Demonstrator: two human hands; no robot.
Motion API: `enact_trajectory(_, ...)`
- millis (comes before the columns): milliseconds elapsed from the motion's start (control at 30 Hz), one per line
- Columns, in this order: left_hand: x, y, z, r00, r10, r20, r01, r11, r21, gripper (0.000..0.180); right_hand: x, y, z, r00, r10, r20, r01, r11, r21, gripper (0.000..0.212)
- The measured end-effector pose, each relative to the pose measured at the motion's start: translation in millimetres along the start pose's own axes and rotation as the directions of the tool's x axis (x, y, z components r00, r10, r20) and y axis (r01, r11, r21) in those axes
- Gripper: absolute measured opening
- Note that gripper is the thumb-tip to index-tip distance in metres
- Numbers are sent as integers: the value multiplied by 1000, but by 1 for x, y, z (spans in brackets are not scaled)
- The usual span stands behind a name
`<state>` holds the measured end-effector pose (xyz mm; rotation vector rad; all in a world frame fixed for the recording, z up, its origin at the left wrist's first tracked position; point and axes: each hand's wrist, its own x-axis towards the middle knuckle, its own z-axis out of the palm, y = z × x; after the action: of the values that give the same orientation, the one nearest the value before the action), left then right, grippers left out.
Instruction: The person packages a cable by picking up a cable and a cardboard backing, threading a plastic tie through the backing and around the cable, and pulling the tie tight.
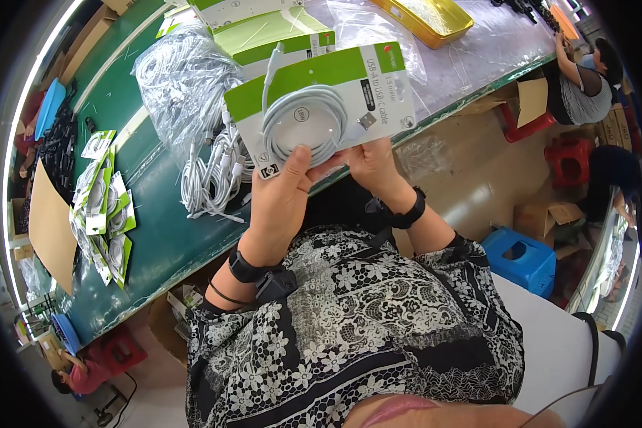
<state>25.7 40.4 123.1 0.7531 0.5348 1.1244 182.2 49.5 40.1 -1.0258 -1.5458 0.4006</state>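
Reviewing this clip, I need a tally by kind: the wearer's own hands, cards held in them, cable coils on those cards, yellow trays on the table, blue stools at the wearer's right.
Left hand and right hand: 2
Held card: 1
Cable coil: 1
Yellow tray: 1
Blue stool: 1
Total: 6

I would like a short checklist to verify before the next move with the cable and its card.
1. Left grip on card: ok, thumb in front.
2. Right grip pinching the card: cannot tell; it is at the lower edge.
3. Cable coil facing the camera: ok.
4. Plug within the card's outline: not ok, it sticks out past the top edge.
5. Coil fastened to card: cannot tell.
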Motion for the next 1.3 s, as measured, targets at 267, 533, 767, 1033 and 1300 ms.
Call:
enact_trajectory(267, 13, -4, -23, 989, -135, 64, 133, 990, 41, 41, -7, -6, -4, 859, 464, 215, -511, 764, 393, 28)
enact_trajectory(533, 8, -11, -48, 970, -116, 214, 51, 957, 287, 40, -16, 11, -3, 981, 175, 84, -183, 977, 106, 27)
enact_trajectory(767, -1, -12, -37, 998, -64, 28, 54, 959, 277, 26, -3, -7, -9, 802, 452, 391, -566, 785, 253, 24)
enact_trajectory(1033, -1, -22, -46, 990, 13, -139, 19, 974, 225, 25, 14, -44, -39, 985, -14, 174, 53, 974, -222, 25)
enact_trajectory(1300, -6, -38, -38, 985, 142, -97, -105, 943, 316, 26, 45, -43, -15, 954, 291, 79, -282, 953, -110, 20)
